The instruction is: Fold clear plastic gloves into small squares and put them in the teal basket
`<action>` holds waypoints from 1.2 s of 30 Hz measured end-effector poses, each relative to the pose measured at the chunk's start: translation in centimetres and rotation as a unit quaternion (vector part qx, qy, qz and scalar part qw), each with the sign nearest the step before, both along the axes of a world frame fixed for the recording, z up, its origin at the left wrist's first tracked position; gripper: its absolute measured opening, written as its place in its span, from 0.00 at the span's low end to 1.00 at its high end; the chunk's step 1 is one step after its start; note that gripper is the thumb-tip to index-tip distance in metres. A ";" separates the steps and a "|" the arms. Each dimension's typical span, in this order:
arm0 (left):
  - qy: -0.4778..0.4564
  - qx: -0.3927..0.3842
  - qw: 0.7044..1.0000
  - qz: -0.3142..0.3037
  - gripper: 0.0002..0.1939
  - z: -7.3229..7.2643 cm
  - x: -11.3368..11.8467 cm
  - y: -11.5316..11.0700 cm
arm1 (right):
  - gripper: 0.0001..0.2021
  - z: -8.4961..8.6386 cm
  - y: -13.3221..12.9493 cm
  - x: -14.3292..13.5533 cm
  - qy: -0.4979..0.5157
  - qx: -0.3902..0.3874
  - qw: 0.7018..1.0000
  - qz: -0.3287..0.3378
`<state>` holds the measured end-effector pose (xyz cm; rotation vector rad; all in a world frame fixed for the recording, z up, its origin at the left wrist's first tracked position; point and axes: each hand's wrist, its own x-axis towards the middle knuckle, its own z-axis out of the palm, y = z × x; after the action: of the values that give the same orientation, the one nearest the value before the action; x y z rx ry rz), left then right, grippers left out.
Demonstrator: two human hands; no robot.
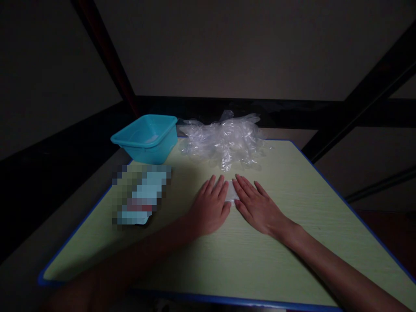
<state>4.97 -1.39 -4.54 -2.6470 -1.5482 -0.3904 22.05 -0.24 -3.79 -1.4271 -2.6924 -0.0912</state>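
Both my hands lie flat on the table, side by side, over a small piece of clear plastic (232, 193). My left hand (211, 208) covers its left edge, palm down with the fingers stretched out. On the opposite edge rests my right hand (255, 203), also palm down and with its fingers extended. Only a narrow strip of the plastic shows between them, so its full shape is hidden. Beyond my fingertips is a loose heap of clear disposable plastic gloves (224, 141), crumpled and overlapping, with several fingers of the gloves sticking out.
A turquoise plastic basin (143, 149) stands at the table's back left corner. In front of it lies a pixelated, light blue flat object (143, 197) that I cannot make out. The pale green table (312, 208) has a blue edge, with a wall behind it.
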 end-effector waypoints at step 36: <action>-0.132 0.060 0.976 -0.160 0.16 1.2 -0.7 -0.9 | 0.12 2.8 0.9 2.7 0.057 0.031 0.970 0.236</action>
<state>4.28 -2.32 -3.36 -2.8386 -1.0988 -0.8555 24.77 0.68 -0.99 -0.7198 -2.8168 -0.0562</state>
